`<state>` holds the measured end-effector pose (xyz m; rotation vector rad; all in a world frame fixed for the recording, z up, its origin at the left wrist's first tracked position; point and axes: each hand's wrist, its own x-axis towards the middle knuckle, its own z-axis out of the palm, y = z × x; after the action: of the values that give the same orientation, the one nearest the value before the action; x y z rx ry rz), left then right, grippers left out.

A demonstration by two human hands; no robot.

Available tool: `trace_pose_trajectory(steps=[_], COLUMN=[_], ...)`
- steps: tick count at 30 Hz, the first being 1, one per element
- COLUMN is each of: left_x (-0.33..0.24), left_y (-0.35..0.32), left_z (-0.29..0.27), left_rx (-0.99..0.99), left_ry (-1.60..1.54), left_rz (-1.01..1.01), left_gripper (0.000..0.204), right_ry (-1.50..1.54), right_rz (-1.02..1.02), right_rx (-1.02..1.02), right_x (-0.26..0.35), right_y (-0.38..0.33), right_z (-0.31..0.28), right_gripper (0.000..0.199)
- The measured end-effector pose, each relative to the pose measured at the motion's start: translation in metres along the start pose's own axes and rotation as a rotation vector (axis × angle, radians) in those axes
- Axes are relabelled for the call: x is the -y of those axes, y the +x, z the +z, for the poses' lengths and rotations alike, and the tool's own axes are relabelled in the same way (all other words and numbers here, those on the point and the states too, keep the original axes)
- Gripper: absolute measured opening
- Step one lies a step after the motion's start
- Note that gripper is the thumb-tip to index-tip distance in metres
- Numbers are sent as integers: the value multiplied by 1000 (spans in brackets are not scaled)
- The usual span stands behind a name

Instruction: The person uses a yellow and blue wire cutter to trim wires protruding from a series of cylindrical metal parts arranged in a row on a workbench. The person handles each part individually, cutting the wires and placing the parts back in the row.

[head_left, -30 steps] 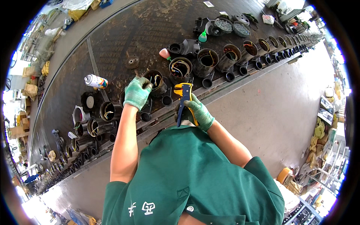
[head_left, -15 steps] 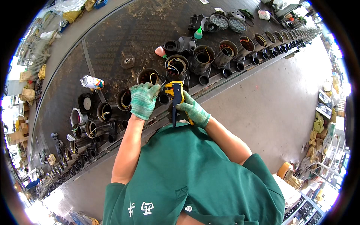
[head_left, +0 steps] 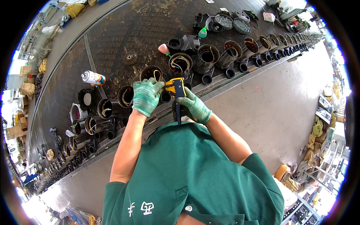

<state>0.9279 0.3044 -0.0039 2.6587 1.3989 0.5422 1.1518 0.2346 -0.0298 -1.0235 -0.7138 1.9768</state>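
My left hand (head_left: 147, 97), in a green-and-white knit glove, is closed with its fingertips pinched at the rim of a dark cylindrical motor housing (head_left: 145, 72). A yellow wire (head_left: 157, 76) loops up inside that housing beside the fingers; the pinched wire end is mostly hidden. My right hand (head_left: 195, 107), gloved alike, wraps round the handles of a yellow and dark-blue wire stripper (head_left: 179, 92). The stripper's jaws point left and meet my left fingertips. Nearby on the right stands another housing (head_left: 180, 64) with white and yellow wires.
Several more motor housings (head_left: 207, 56) line the dark bench's near edge on both sides. A spray can (head_left: 93, 78), a round metal part (head_left: 130, 57), a pink-bodied bottle (head_left: 164, 49) and a green bottle (head_left: 203, 32) sit farther back. Dishes of small metal parts (head_left: 224, 21) stand at the far side.
The bench has shifted slightly rightward in view. My left hand has turned a little, its back now covering more of the fingertips. The stripper stays at the left fingertips, its handles slightly more upright.
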Motion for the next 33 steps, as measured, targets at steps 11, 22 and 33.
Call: trace_pose_trajectory(steps=[11,22,33], left_x=[2,-13,-15], left_y=[1,27,140], left_z=[5,-15,3], left_rx=[-42,-112,487], left_ry=[-29,-84,122], left_rz=[-10,-127,187], left_gripper=[12,31,30], right_ry=[261,306,237], right_rz=[99,16,-46], right_rx=[14,-78,-5], right_x=[5,8,21], right_y=[0,-33,-45], right_z=[4,-24,-48], right_gripper=[54,64,68])
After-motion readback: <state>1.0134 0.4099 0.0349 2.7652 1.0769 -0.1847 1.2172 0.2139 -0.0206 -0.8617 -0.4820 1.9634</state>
